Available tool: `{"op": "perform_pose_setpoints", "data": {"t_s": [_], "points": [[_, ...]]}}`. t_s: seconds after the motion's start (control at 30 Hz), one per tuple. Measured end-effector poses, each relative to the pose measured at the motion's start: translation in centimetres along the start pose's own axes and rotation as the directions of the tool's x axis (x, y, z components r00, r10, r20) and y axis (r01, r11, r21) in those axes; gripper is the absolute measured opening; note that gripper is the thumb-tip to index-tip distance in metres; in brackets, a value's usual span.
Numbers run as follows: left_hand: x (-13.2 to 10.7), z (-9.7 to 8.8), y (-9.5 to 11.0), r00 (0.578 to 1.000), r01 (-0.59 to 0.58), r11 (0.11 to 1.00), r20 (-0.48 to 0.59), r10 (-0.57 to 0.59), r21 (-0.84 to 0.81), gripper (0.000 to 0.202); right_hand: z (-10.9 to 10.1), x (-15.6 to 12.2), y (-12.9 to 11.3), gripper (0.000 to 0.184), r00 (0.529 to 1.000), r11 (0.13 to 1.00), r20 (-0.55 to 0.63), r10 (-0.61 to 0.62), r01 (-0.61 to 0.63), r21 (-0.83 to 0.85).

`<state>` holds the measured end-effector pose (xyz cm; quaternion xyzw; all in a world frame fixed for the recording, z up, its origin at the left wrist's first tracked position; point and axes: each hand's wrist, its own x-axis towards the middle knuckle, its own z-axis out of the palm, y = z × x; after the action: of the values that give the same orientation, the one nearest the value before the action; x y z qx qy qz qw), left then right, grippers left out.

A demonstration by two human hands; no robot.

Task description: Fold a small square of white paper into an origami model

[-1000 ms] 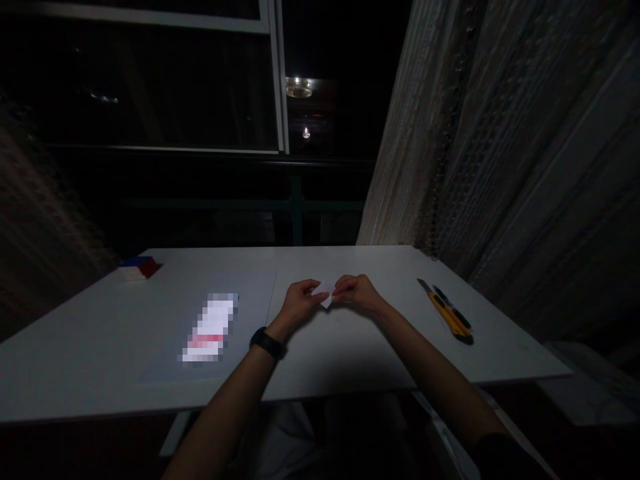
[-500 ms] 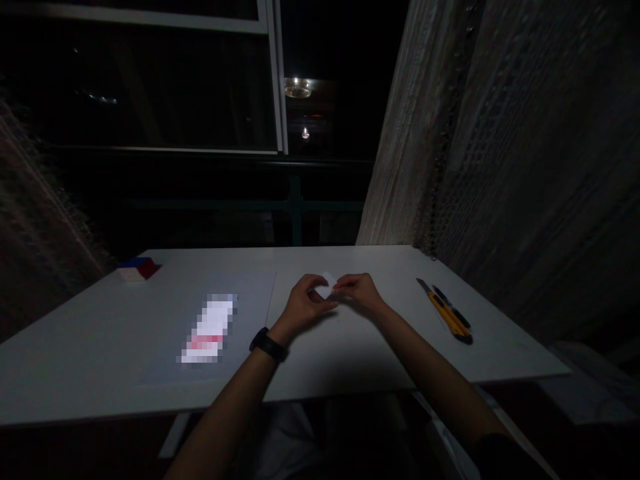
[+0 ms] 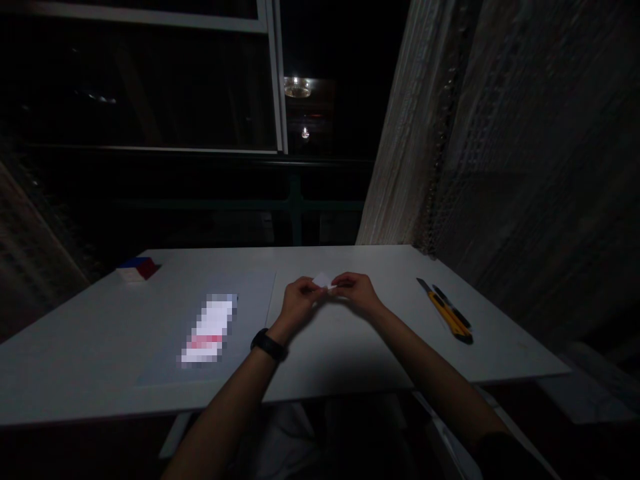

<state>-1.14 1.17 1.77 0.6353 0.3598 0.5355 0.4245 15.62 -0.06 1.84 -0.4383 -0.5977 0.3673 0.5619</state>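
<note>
A small white piece of paper (image 3: 323, 279) is held just above the white table (image 3: 350, 347), pinched from both sides. My left hand (image 3: 297, 301), with a black watch on its wrist, grips the paper's left edge with closed fingers. From the right, my right hand (image 3: 356, 291) pinches the other edge. The two hands meet near the middle of the table, towards its far half. The room is dim and the paper's shape is hard to make out.
A yellow utility knife (image 3: 448, 316) and a black pen (image 3: 452, 306) lie side by side at the right. A blurred white and red sheet (image 3: 209, 329) lies left of my hands. A coloured cube (image 3: 136, 268) sits at the far left corner. Curtains hang right; a dark window is behind.
The paper has turned and risen slightly between my fingers. Both hands stay in the same spot with small finger shifts.
</note>
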Motion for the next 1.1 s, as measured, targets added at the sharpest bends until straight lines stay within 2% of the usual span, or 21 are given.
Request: {"op": "perform_pose_setpoints", "data": {"t_s": [0.1, 0.33, 0.47, 0.7, 0.8, 0.9, 0.97, 1.1], "points": [[0.0, 0.0, -0.1, 0.999, 0.043, 0.999, -0.004, -0.043, -0.032, 0.022, 0.2, 0.0, 0.1, 0.028, 1.0, 1.0, -0.013, 0.015, -0.015, 0.012], [-0.1, 0.2, 0.4, 0.998, 0.053, 0.998, -0.028, -0.054, -0.041, 0.023, 0.6, -0.2, -0.4, 0.02, 0.996, 0.999, -0.084, -0.016, 0.013, -0.04], [-0.1, 0.2, 0.2, 0.995, 0.095, 0.99, -0.014, -0.097, -0.105, 0.024, 0.8, -0.2, -0.3, 0.019, 0.994, 1.0, -0.11, -0.004, 0.002, -0.023], [-0.1, 0.0, 0.2, 0.994, 0.106, 0.987, 0.034, -0.103, -0.12, 0.027, 0.9, -0.3, -0.3, 0.021, 0.991, 0.999, -0.132, -0.007, 0.001, -0.044], [-0.3, 0.1, 0.6, 0.996, 0.088, 0.974, 0.05, -0.079, -0.209, 0.042, 0.9, -0.4, -0.6, 0.023, 0.99, 0.999, -0.144, -0.007, 0.0, -0.049], [-0.4, 0.1, 0.9, 0.988, 0.129, 0.932, 0.122, -0.092, -0.338, 0.051, 0.9, -0.4, -0.5, 0.024, 0.989, 0.999, -0.147, -0.011, 0.005, -0.036], [-0.5, 0.0, 0.9, 0.982, 0.164, 0.914, 0.147, -0.117, -0.371, 0.053, 0.9, -0.4, -0.4, 0.025, 0.989, 1.0, -0.149, -0.015, 0.011, -0.028], [-0.4, -0.1, 0.8, 0.981, 0.189, 0.909, 0.121, -0.155, -0.371, 0.049, 0.9, -0.3, 0.0, 0.025, 0.986, 1.0, -0.167, -0.017, 0.013, -0.026]]}}
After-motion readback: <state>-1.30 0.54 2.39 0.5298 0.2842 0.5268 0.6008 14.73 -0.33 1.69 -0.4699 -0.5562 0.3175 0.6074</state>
